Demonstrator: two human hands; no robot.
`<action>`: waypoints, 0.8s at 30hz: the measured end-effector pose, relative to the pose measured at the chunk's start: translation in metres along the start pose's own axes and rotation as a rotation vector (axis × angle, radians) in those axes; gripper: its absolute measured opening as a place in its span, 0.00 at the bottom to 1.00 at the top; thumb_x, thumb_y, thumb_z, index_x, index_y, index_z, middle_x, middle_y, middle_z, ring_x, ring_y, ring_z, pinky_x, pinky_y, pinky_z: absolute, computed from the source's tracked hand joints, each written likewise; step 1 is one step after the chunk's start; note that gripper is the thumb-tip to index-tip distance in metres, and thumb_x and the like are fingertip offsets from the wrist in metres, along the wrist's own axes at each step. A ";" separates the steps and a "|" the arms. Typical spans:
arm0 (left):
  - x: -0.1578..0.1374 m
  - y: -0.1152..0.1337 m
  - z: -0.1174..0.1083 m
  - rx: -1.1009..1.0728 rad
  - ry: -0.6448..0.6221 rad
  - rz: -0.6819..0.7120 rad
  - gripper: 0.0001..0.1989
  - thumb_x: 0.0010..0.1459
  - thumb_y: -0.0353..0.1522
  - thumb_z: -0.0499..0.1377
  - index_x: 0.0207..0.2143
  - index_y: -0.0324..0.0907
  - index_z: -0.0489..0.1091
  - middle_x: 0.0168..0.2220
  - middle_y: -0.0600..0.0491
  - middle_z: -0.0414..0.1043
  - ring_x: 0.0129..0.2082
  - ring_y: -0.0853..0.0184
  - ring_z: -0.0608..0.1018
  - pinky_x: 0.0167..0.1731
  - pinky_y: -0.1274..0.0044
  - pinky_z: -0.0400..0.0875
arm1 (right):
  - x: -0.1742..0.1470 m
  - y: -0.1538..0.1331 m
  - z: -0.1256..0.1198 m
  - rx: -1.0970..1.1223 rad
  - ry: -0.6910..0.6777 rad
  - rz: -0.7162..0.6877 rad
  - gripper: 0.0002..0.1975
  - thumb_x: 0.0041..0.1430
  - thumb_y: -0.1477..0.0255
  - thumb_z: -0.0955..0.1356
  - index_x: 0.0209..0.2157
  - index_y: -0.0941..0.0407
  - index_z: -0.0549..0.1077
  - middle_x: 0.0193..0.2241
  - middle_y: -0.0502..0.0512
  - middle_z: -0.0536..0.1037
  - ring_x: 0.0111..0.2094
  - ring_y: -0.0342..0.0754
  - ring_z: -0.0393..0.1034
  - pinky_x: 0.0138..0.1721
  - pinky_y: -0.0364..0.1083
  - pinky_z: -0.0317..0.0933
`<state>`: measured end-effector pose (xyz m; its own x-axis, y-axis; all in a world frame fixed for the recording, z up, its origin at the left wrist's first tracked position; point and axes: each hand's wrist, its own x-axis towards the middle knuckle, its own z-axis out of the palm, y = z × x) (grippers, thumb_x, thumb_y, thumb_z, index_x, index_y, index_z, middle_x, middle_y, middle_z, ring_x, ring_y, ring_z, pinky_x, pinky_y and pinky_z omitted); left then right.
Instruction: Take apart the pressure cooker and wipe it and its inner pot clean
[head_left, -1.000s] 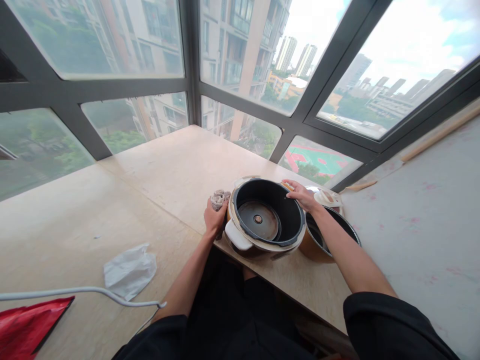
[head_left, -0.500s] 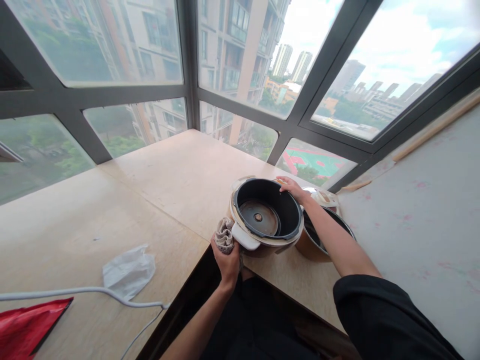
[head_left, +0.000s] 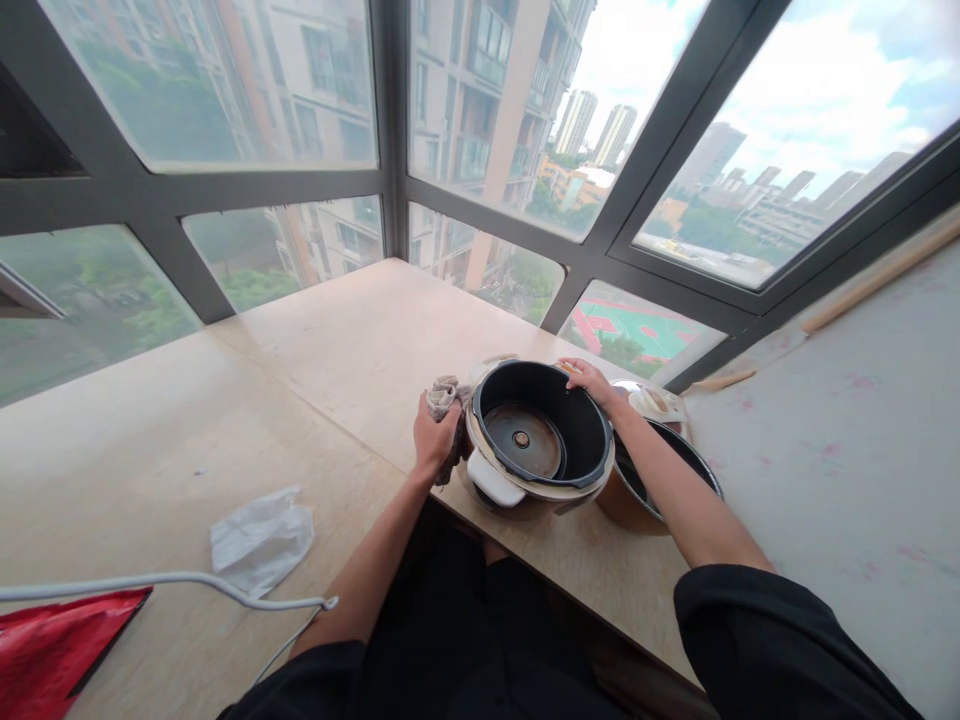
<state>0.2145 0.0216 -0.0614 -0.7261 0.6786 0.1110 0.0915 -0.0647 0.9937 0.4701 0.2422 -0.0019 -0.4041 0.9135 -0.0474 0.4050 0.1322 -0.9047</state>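
A lidless electric cooker (head_left: 495, 478) with a white side handle and a dark interior stands near the counter's front edge. At the bottom of its cavity a round plate (head_left: 517, 438) with a small centre piece shows. My left hand (head_left: 436, 440) is closed around a bunched brown-and-white cloth (head_left: 444, 398), against the cooker's left outer side. Across the far right rim, my right hand (head_left: 589, 383) grips the cooker, its fingers curled over the edge. Behind my right forearm stands an inner pot (head_left: 634, 495), brownish outside and dark inside, partly hidden.
A white lid-like part (head_left: 652, 403) lies behind the inner pot beside the wall (head_left: 817, 460). On the left of the counter (head_left: 300, 345) are a crumpled white bag (head_left: 262, 540), a white cable (head_left: 195, 578) and a red packet (head_left: 60, 640). Windows (head_left: 487, 265) border the back.
My left hand has moved with the cloth from beside the cooker's front handle up and back along its left side. My right hand keeps its grip on the rim.
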 end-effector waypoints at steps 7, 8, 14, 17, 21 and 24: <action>0.064 -0.021 0.025 0.342 -0.199 -0.064 0.19 0.57 0.41 0.61 0.48 0.42 0.69 0.46 0.45 0.77 0.46 0.55 0.77 0.49 0.66 0.68 | 0.005 0.007 -0.002 0.042 0.005 0.006 0.33 0.35 0.67 0.70 0.49 0.57 0.76 0.38 0.52 0.79 0.35 0.50 0.68 0.36 0.46 0.61; 0.068 -0.024 0.029 0.327 -0.221 -0.062 0.20 0.56 0.41 0.61 0.48 0.42 0.69 0.46 0.45 0.77 0.45 0.55 0.77 0.49 0.66 0.69 | 0.005 0.007 -0.002 0.051 0.006 0.011 0.33 0.35 0.68 0.70 0.49 0.56 0.76 0.37 0.52 0.79 0.34 0.49 0.68 0.36 0.46 0.61; 0.064 -0.043 0.030 0.107 -0.228 -0.022 0.22 0.53 0.41 0.64 0.49 0.42 0.72 0.47 0.47 0.77 0.48 0.58 0.78 0.51 0.67 0.69 | 0.006 0.010 -0.002 0.087 0.004 0.009 0.32 0.35 0.69 0.70 0.48 0.56 0.77 0.38 0.50 0.78 0.35 0.48 0.68 0.35 0.44 0.60; 0.037 -0.053 0.017 -0.087 -0.150 -0.034 0.24 0.51 0.41 0.67 0.48 0.41 0.71 0.46 0.47 0.77 0.47 0.58 0.78 0.52 0.68 0.70 | 0.005 0.011 -0.002 0.100 -0.002 0.027 0.33 0.35 0.69 0.70 0.50 0.55 0.76 0.38 0.50 0.78 0.34 0.47 0.68 0.34 0.43 0.60; -0.011 -0.066 0.001 -0.317 -0.021 -0.093 0.30 0.47 0.43 0.70 0.50 0.39 0.69 0.48 0.44 0.76 0.48 0.57 0.79 0.53 0.66 0.71 | 0.004 0.009 -0.004 0.140 -0.038 0.066 0.35 0.35 0.70 0.71 0.52 0.55 0.74 0.40 0.51 0.79 0.34 0.48 0.70 0.34 0.44 0.62; -0.045 -0.063 -0.003 -0.371 0.037 -0.125 0.33 0.47 0.43 0.71 0.52 0.39 0.68 0.49 0.42 0.76 0.49 0.56 0.79 0.53 0.65 0.72 | 0.004 0.008 -0.005 0.139 -0.046 0.078 0.35 0.35 0.69 0.71 0.52 0.55 0.74 0.40 0.52 0.79 0.36 0.49 0.70 0.35 0.44 0.62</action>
<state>0.2391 -0.0074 -0.1293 -0.7409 0.6714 -0.0176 -0.2471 -0.2482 0.9367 0.4762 0.2487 -0.0069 -0.4146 0.8997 -0.1364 0.3205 0.0040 -0.9473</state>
